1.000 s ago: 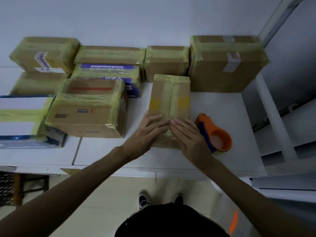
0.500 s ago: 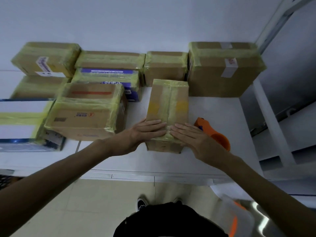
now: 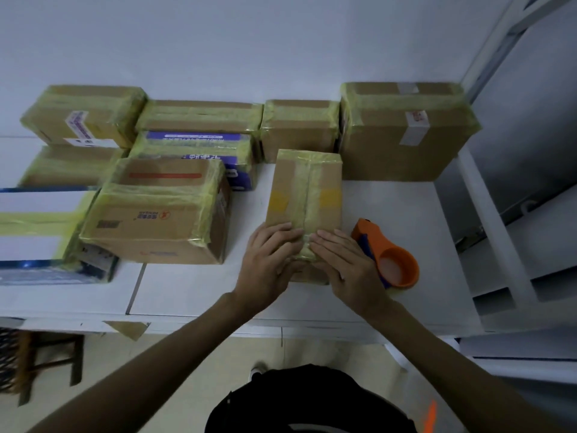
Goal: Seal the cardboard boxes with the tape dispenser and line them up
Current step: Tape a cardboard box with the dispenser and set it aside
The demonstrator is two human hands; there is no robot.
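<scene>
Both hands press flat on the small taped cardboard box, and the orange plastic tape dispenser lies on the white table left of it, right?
Not quite. In the head view the orange plastic tape dispenser lies right of the small taped cardboard box, on the white table. The left hand and right hand do press flat on the box.

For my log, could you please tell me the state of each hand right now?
Left hand: open, flat on the narrow box.
Right hand: open, pressing the same box.
</scene>
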